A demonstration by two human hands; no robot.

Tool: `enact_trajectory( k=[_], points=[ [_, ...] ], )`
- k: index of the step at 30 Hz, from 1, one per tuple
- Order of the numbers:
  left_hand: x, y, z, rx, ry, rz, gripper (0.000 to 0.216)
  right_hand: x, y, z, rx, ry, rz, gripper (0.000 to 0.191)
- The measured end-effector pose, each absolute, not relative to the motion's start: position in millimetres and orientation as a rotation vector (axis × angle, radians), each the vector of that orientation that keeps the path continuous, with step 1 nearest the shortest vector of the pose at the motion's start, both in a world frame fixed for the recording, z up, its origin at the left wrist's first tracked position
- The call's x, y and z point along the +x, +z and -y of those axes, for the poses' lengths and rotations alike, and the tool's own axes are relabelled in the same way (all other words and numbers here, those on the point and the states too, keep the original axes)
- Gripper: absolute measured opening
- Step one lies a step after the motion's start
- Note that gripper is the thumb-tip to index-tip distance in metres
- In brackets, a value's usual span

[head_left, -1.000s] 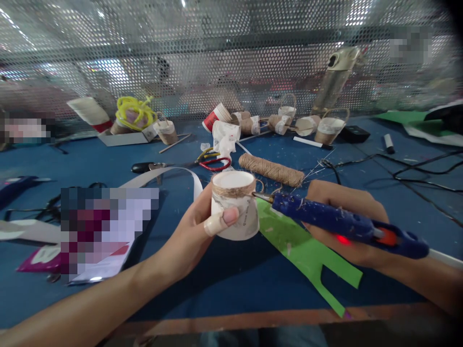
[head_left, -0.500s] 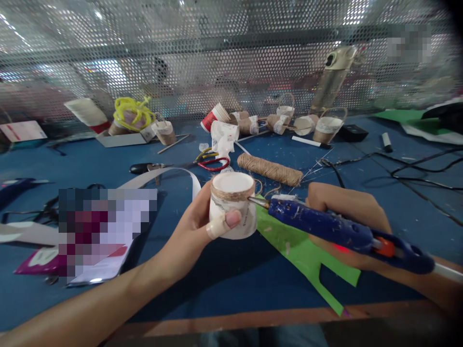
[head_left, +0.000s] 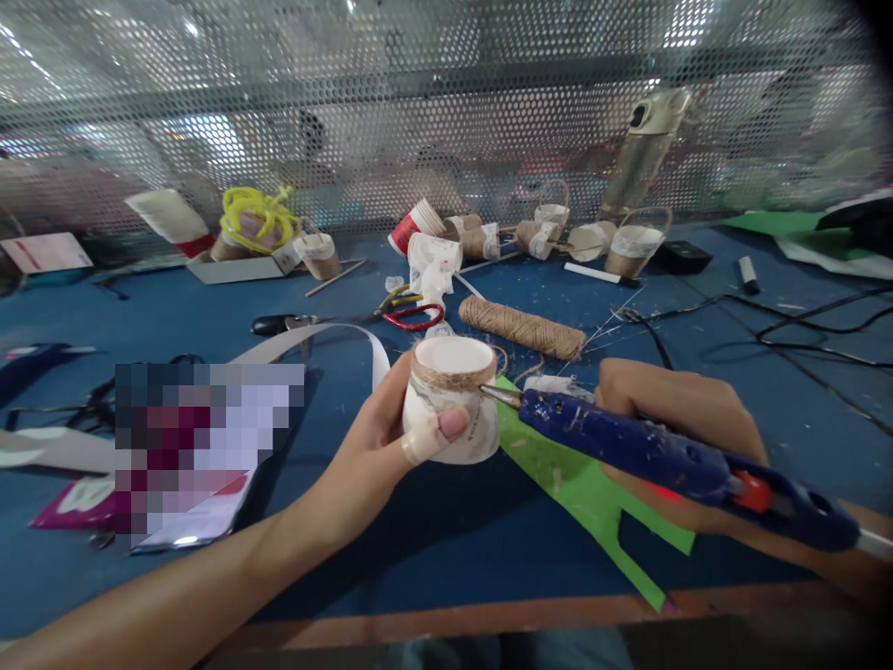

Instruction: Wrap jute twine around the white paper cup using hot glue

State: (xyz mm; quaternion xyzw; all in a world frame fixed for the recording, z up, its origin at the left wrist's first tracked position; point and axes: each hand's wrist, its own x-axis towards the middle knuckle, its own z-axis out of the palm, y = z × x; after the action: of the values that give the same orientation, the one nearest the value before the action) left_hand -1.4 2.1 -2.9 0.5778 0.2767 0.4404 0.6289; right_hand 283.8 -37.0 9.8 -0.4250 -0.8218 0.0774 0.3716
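Observation:
My left hand [head_left: 397,419], with a bandage round its thumb, is wrapped round a white paper cup [head_left: 457,437]. Brown jute twine [head_left: 453,375] circles the cup just below its open mouth. My right hand [head_left: 687,419] grips a blue hot glue gun [head_left: 620,433] with a glue stick in its rear end. The gun's metal nozzle points left, at or very near the twine on the cup's right side. Behind the cup lies a roll of jute twine [head_left: 523,328]. A piece of green sheet [head_left: 572,484] lies under the gun on the blue table.
Red-handled scissors [head_left: 415,318] lie behind the cup. Several twine-wrapped cups [head_left: 537,237] and a bottle [head_left: 638,154] stand along the perforated metal screen [head_left: 419,112]. Black cables [head_left: 788,321] cross the right side. A white strip [head_left: 313,340] curls at left.
The cup has tipped slightly toward me and shifted a little right. The glue gun has moved slightly right and down, its nozzle still at the twine.

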Motion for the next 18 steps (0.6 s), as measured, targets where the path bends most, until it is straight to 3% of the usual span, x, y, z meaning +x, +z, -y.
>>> enact_trajectory(
  k=[18],
  points=[
    [-3.6, -4.5, -0.9, 1.385, 1.03, -0.694, 0.041, 284.9, 11.8, 38.0, -1.12, 0.157, 2.114, 0.03]
  ],
)
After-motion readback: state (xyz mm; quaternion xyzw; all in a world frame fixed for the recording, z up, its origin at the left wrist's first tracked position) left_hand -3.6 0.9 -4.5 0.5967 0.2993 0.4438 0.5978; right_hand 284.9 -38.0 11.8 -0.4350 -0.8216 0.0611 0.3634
